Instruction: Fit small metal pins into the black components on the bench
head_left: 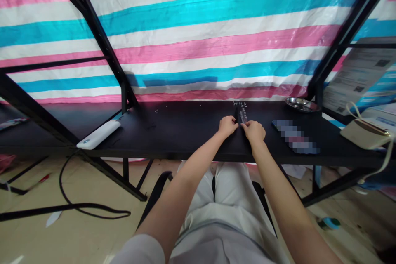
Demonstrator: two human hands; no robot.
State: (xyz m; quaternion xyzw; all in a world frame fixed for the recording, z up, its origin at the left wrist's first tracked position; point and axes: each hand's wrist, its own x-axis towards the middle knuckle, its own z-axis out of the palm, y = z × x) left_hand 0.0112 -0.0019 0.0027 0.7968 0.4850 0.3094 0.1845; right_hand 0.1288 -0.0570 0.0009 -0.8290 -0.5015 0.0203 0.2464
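My left hand (228, 126) rests on the black table, its fingers pinched together close to a thin dark strip (236, 112). What lies between those fingers is too small to make out. Just to the right, my right hand (254, 131) pinches the near end of a narrow clear strip with round bumps (243, 113). The strip runs away from me across the tabletop. Beyond its far end lies a row of small white pieces (239, 104) near the table's back edge.
A shiny metal dish (302, 104) sits at the back right. A phone with a blurred surface (295, 136) lies right of my hands, and a beige bag (365, 133) hangs over the right end. On the left are a white power strip (99, 135) and a black frame post (99, 37).
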